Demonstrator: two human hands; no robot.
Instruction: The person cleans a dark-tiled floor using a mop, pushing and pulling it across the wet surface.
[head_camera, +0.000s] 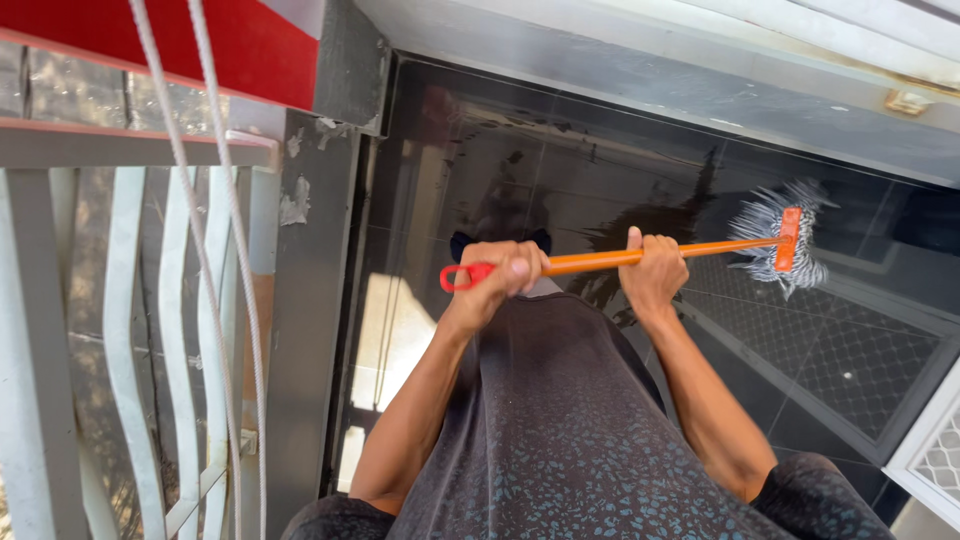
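Glossy black tiles (560, 180) underlie an orange-handled mop (700, 250) with white strands, both hands' fingers (520, 262) clenched round it.

Glossy black tiled floor (520, 180), wet and sunlit. White metal railing (130, 340) borders its left edge; grey wall base (640, 80) runs beyond it.

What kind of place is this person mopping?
Probably a balcony or landing outside a home: a white metal railing edges it, the shiny black tile floor is wet, and both hands grip an orange mop.
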